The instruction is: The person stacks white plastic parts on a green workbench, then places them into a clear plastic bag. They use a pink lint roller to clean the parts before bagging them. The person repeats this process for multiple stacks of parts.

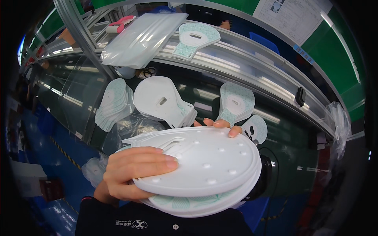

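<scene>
Close in front of me, both hands hold a white plastic panel (204,161), rounded, with small raised pegs and a long slot on its upper face. Beneath it lies another white panel (193,201) with a teal leaf pattern along its visible near side. My left hand (138,171) is closed round the left end, its fingers stretched over the top face. Fingertips of my right hand (222,125) curl over the far edge; the rest of that hand is hidden behind the panels. Just beyond is a stack of white paddle-shaped panels (155,92), face plain with one slot.
Patterned panel stacks stand on the dark bench at left (114,102) and right (238,98), with a smaller panel (258,129) beside. The metal ledge behind carries clear plastic bags (145,39), a patterned panel (195,37) and a pink-handled tool (120,24). A clear bag (340,126) hangs far right.
</scene>
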Motion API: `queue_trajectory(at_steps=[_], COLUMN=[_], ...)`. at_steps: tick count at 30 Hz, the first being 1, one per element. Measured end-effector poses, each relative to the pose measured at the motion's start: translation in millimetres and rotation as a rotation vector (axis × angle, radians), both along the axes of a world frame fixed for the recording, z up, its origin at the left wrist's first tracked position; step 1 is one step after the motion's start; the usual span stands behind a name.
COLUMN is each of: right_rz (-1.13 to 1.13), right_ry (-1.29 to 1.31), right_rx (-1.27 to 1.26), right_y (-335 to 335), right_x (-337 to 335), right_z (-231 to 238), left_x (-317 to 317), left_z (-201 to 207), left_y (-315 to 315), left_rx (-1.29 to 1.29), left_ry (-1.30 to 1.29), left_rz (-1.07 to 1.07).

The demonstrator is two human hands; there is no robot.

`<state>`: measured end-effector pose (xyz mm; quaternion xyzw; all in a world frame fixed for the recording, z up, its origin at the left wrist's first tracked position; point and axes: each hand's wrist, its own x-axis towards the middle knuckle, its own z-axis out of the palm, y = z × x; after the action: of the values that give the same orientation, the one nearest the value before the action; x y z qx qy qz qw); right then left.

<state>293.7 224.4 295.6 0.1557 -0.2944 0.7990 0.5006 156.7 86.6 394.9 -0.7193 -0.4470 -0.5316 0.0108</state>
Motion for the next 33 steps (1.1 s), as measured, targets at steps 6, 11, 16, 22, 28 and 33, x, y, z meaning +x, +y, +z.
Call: queue_trajectory(at_steps=[6,11,16,22,28,33], right_rz=[-0.04,-0.218,-0.495,-0.563,-0.58,-0.649], right_ry=[0.004,-0.327,-0.161,-0.613,-0.789,-0.884], right_rx=[0.025,0.009,0.485,0.887,1.118,1.326], right_y=[2,-2,47,14,13,10], right_x=[-4,20,74,62,59,63], right_z=[-7,11,40,102,115,127], left_x=[0,-1,-3,-3,-1,-1], left_z=[-1,2,4,3,9,11], left_y=[-1,-1,-4,-7,-10,-10], left_rx=[-0.025,-0.026,-0.061,-0.096,-0.153,-0.19], left_ry=[-0.015,0.053,0.134,0.16,0.156,0.154], left_rz=[0.009,0.071,0.099,0.094,0.135,0.068])
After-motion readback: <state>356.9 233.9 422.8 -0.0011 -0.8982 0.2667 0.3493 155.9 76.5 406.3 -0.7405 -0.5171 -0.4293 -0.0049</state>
